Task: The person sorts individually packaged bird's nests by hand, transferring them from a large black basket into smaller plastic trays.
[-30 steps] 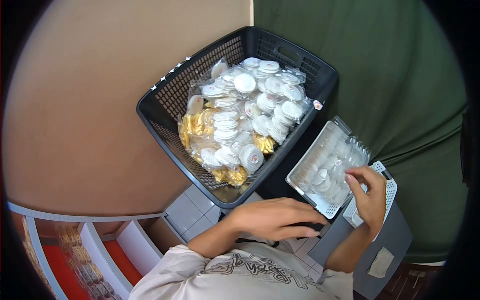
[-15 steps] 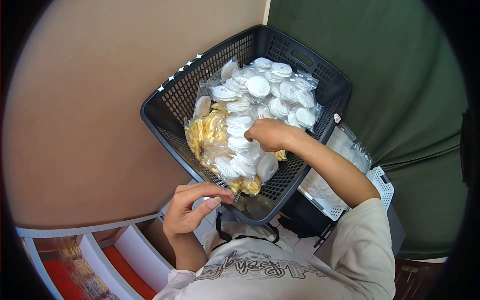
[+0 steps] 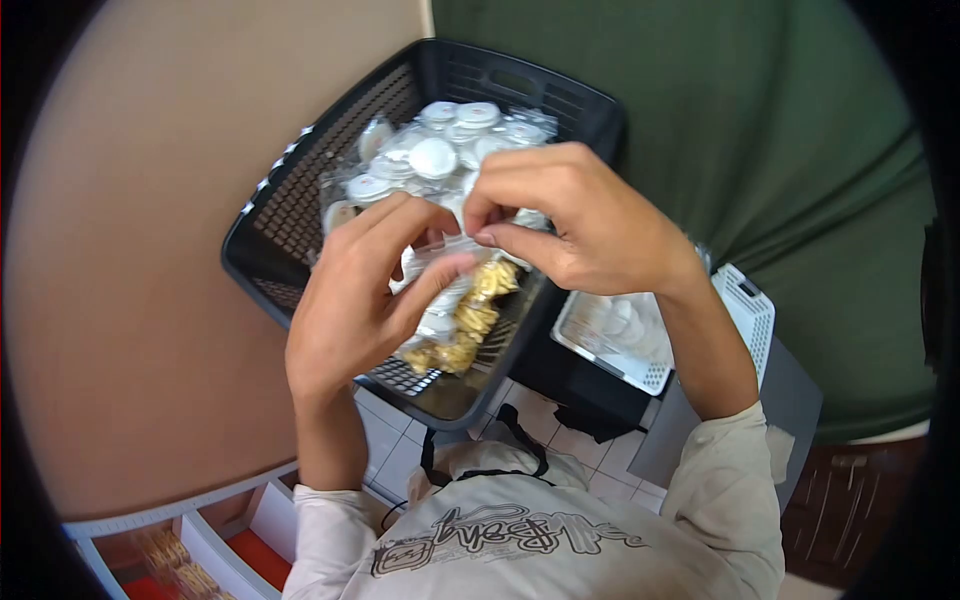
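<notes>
Over the black basket (image 3: 262, 285) both my hands come together at the top edge of a clear plastic bag (image 3: 458, 246). My left hand (image 3: 345, 290) is on the left, its fingers curled and its thumb against the plastic. From the right, my right hand (image 3: 590, 215) pinches the same bag edge between thumb and fingers. White discs show through plastic below my hands. Behind them lie bagged stacks of white round discs (image 3: 432, 158). Bags of yellow curled pieces (image 3: 455, 345) sit toward the near end. My hands hide much of the basket's middle.
A white perforated basket (image 3: 600, 350) with clear bags stands to the right, beside a grey surface (image 3: 790, 400). A brown wall (image 3: 180, 250) rises at left and a green curtain (image 3: 760, 120) hangs at right. A divided shelf (image 3: 190, 530) with packets is at lower left.
My left hand has risen from the basket's near rim to over its contents. My right hand has come up out of the pile, and both now meet at a clear bag. The view has shifted.
</notes>
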The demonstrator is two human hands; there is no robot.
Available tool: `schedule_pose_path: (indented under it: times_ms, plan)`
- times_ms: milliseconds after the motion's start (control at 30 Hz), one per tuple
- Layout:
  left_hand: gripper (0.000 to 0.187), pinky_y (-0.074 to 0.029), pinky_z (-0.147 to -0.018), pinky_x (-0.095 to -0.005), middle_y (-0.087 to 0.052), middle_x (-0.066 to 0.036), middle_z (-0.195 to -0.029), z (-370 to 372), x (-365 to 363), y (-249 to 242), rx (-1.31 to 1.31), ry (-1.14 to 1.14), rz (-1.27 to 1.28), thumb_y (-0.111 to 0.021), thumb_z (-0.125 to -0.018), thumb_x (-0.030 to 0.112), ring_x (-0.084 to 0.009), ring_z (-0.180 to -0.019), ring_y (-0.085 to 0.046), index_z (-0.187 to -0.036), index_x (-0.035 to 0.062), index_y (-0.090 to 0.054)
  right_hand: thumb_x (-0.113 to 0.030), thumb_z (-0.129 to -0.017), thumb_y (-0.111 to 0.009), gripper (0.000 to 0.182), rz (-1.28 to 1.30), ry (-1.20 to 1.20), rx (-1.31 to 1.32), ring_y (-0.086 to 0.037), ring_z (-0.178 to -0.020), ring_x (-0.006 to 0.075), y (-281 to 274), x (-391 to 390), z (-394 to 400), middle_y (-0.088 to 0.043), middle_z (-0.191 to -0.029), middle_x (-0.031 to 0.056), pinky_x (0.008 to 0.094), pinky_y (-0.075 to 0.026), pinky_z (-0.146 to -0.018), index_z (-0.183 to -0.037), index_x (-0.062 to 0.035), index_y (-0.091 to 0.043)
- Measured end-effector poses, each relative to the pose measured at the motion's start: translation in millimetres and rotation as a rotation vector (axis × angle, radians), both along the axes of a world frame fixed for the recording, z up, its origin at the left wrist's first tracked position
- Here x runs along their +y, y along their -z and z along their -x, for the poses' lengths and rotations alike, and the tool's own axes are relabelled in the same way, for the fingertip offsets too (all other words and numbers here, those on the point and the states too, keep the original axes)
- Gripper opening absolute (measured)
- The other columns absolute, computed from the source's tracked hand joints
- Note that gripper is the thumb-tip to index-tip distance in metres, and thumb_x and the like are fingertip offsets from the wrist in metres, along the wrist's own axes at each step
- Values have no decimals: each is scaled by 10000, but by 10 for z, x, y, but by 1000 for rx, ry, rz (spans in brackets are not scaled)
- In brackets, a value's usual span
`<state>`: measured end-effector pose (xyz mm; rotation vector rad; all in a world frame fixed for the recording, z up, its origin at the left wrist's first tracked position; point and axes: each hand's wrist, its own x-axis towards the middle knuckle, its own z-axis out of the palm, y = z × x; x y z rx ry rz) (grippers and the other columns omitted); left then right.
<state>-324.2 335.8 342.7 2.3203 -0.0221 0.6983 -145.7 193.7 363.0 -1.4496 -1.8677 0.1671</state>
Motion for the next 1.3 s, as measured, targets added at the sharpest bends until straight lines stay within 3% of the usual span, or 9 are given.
schedule_pose_path:
  times_ms: [100, 233, 367, 433, 633, 833, 1033, 1133, 1300]
  plan:
    - [108, -363, -504, -369, -511, -135, -659, -201, -313, -204, -141, 98, -133, -708, -871, 17, -258, -547, -492, -808, -34, -636, -22, -815, -670, 71, -113, 13, 50, -634, -751, 347, -233, -453, 9, -642, -808, 173, 422, -496, -692, -832, 24, -618]
    - [100, -345, -474, -355, -498, -102, -577, -232, -948, -301, -206, 130, 20, -711, -834, 8, -218, -484, -481, -742, -15, -680, 8, -790, -724, 104, -126, -14, 68, -608, -657, 285, -276, -1076, 40, -627, -799, 114, 361, -487, -585, -884, 5, -678]
    - [256, -360, -475, -381, -486, -67, -559, -208, -1327, -228, -4, 562, 106, -776, -808, 69, -247, -515, -506, -616, 32, -610, -73, -806, -754, 148, -78, -110, 54, -514, -567, 248, -129, -1695, 183, -506, -708, 71, 364, -422, -492, -785, -32, -614]
    - [260, -374, -472, -390, -475, -53, -552, -217, -1432, -53, 43, 758, 47, -765, -831, 91, -248, -522, -516, -627, 42, -612, -132, -884, -669, 200, 77, -121, 24, -611, -691, 291, -37, -1966, 320, -559, -743, 100, 399, -500, -599, -767, -16, -555]
    - [311, -393, -474, -406, -465, -73, -543, -119, -1854, 441, 322, 849, 154, -723, -910, 150, -254, -514, -523, -647, 37, -600, -144, -923, -641, 193, 252, -89, 62, -580, -711, 255, 461, -2557, 478, -536, -746, 71, 376, -506, -644, -787, -26, -571]
    - [409, -313, -469, -392, -400, -99, -506, -175, -2119, 786, 502, 880, 401, -733, -930, 141, -250, -455, -398, -604, -6, -533, -160, -940, -650, 209, 320, -34, 252, -573, -707, 310, 789, -2996, 392, -503, -730, 117, 443, -471, -640, -813, -19, -563]
    - [455, -250, -445, -349, -372, -67, -473, -286, -2345, 1008, 568, 889, 534, -699, -966, 137, -138, -415, -326, -581, -14, -509, -190, -947, -679, 281, 373, 49, 434, -559, -616, 296, 954, -3319, 298, -529, -664, 111, 422, -430, -584, -777, -2, -557]
    - [477, -212, -442, -322, -360, 9, -488, -284, -2493, 1184, 607, 825, 744, -685, -986, 157, -48, -474, -297, -584, -12, -492, -208, -938, -712, 358, 373, 110, 481, -500, -533, 237, 1058, -3449, 239, -486, -592, 91, 380, -381, -521, -702, 1, -543]
    - [510, -203, -453, -310, -335, 50, -522, -375, -2634, 1433, 666, 799, 766, -664, -1013, 197, -36, -520, -275, -580, -2, -482, -190, -881, -797, 463, 403, 240, 549, -351, -445, 136, 1188, -3626, 134, -384, -483, 51, 346, -280, -452, -577, -7, -500]
